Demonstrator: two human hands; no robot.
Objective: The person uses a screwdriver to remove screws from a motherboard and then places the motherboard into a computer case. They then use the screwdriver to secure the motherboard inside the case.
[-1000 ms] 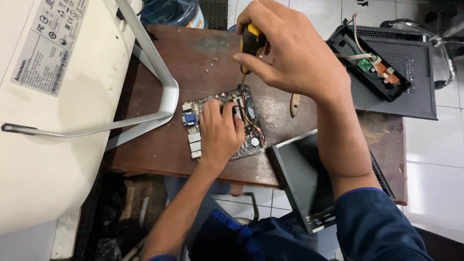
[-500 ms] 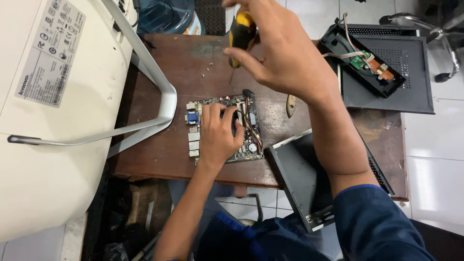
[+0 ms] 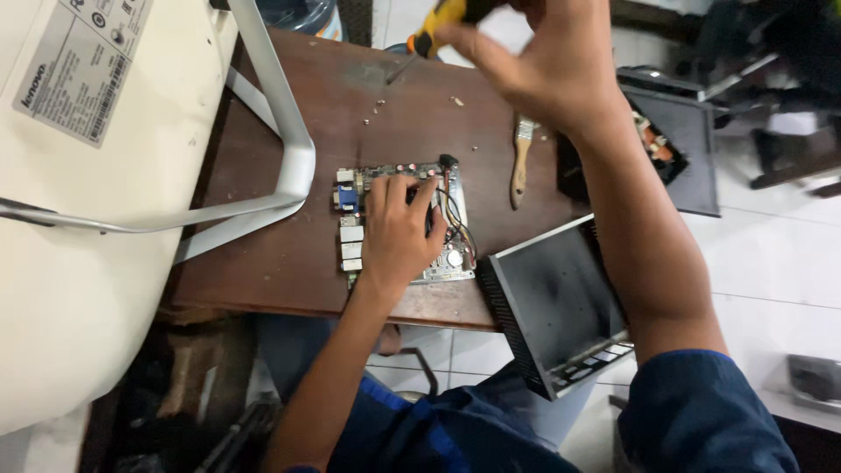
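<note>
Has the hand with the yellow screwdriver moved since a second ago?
Yes. The right hand with the yellow screwdriver has lifted away from the circuit board toward the table's far edge.

A computer repair workshop is showing here: a bare green circuit board (image 3: pixel 403 223) is lying near the scarred brown wooden table's (image 3: pixel 263 271) front edge, beside an emptied black metal case (image 3: pixel 561 307) and a wooden-handled brush (image 3: pixel 520 162).

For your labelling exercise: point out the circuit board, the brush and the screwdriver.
circuit board (image 3: pixel 448 263): head view, bare right edge beside the wires.
brush (image 3: pixel 520 166): head view, middle of its wooden handle.
screwdriver (image 3: pixel 434 29): head view, yellow handle held by the right hand (image 3: pixel 543 61).
</note>
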